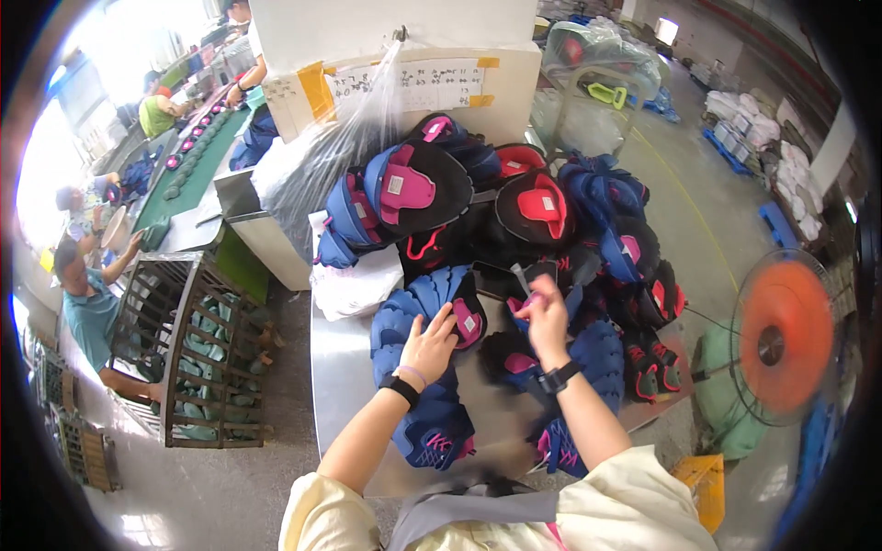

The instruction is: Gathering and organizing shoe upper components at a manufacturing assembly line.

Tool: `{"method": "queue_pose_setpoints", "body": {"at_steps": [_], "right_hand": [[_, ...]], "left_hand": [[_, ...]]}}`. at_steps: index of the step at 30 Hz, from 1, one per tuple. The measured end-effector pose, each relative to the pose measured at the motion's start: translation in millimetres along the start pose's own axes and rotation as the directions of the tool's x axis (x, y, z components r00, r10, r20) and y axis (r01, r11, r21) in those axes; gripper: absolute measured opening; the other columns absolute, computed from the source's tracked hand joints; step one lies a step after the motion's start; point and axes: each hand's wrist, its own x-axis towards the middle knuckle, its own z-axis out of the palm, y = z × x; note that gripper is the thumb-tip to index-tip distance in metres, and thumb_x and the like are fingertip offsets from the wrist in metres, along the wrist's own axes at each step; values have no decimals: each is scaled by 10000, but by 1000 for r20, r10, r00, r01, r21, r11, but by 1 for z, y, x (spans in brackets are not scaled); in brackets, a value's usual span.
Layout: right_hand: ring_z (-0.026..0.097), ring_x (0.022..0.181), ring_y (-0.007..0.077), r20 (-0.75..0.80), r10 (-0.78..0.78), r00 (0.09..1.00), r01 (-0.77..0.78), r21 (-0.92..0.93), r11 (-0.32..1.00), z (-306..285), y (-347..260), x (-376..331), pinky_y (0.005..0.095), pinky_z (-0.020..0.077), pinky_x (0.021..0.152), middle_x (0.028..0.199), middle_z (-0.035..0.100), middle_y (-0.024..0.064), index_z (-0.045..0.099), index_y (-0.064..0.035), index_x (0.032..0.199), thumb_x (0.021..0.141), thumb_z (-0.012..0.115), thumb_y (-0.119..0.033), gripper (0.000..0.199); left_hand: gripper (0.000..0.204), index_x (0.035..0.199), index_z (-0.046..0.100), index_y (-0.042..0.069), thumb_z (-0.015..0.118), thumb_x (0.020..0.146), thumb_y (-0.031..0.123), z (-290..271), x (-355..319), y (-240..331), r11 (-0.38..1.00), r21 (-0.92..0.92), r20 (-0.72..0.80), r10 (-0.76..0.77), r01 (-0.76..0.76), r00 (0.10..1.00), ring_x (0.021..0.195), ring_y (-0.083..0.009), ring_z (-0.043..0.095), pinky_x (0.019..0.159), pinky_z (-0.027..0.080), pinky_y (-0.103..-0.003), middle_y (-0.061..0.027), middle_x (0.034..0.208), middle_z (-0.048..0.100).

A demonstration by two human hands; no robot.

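My left hand [428, 351] lies with its fingers spread on a curved row of nested blue shoe uppers [393, 323]. Just beyond its fingertips is a pink insole piece [469, 321] inside a black-lined upper. My right hand [544, 317] is raised over the table, fingers pinched round a slim pale tool [521, 277]; motion blur hides its kind. Below that hand, a second row of blue uppers [597, 363] runs toward me, its near one with pink laces [556, 443]. Beside it stand black uppers with red laces [647, 365].
A heap of blue-pink and black-red uppers [418, 188] fills the table's far side. The metal tabletop [344, 367] shows around the rows. A fan [781, 340] stands at the right. At the left, a person [87, 285] is by a slatted cart [175, 358]. A plastic bag [322, 174] hangs behind.
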Motion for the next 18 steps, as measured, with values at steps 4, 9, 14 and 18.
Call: {"method": "queue_pose_setpoints", "body": {"at_steps": [4,9,14,18], "right_hand": [[634,797,275,276,102,956,-85,-72,994,70,27,-41,333,484,704,826,648,147,597,11,978,791,619,-358,414],[556,867,352,168,-16,986,88,-430,899,98,10,-62,411,448,728,917,581,166,557,-8,979,664,707,-426,545],[573,839,391,133,84,988,-10,-478,879,120,17,-58,429,451,695,906,598,229,542,30,906,649,718,-263,428],[600,725,205,266,176,948,-114,-232,966,109,32,-58,311,451,651,805,626,174,568,55,908,670,636,-75,280]], "left_hand": [[541,1246,425,88,597,759,250,-24,-22,24,934,-235,10,-274,268,962,1346,-262,149,978,233,-562,-95,1418,242],[1283,1372,11,-16,765,511,564,-21,-120,49,620,-260,364,-647,740,670,1328,-426,12,1005,168,-590,-292,1412,18],[1346,1356,-87,-41,835,497,432,62,-163,26,413,-672,257,-649,615,716,1325,-379,88,1073,175,-403,-281,1402,66],[1291,1379,-54,-2,859,507,272,53,-170,-11,164,-903,253,-545,398,799,1294,-283,219,1059,212,-345,-230,1382,183]]}}
